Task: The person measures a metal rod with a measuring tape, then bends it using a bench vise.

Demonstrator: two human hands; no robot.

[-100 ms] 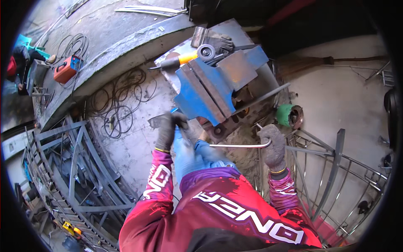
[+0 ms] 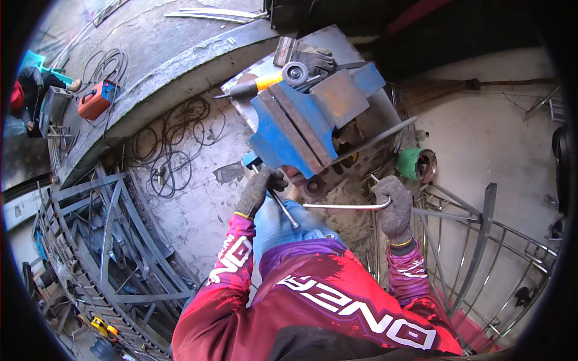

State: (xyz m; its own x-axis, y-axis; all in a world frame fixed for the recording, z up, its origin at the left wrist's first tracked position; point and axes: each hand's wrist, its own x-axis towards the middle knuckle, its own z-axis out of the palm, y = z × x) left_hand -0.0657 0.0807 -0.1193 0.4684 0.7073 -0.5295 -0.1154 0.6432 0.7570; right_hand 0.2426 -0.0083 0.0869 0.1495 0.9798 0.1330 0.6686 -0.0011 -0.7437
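Observation:
A large blue bench vise (image 2: 271, 135) stands in front of me, its jaws nearly together with a narrow dark gap between them. My gloved left hand (image 2: 260, 191) is closed around the vise's steel handle bar (image 2: 285, 212), which slants down to the right from the screw's blue end. In my gloved right hand (image 2: 394, 210) is a bent metal rod (image 2: 343, 207), its long shiny part pointing left and its hooked end partly hidden by my fingers. The rod is apart from the vise.
An angle grinder (image 2: 268, 82) and a work glove (image 2: 316, 59) lie on the vise bench. Steel frames (image 2: 120, 240) are piled at left, and a barred metal frame (image 2: 487, 228) stands at right beside a green ring-shaped part (image 2: 409, 163). Cables (image 2: 174, 156) coil on the floor; another person (image 2: 30, 99) is far left.
My left hand has shifted right and slightly down, and the vise handle now shows clearly, slanting below it. My right hand and the rod have hardly moved.

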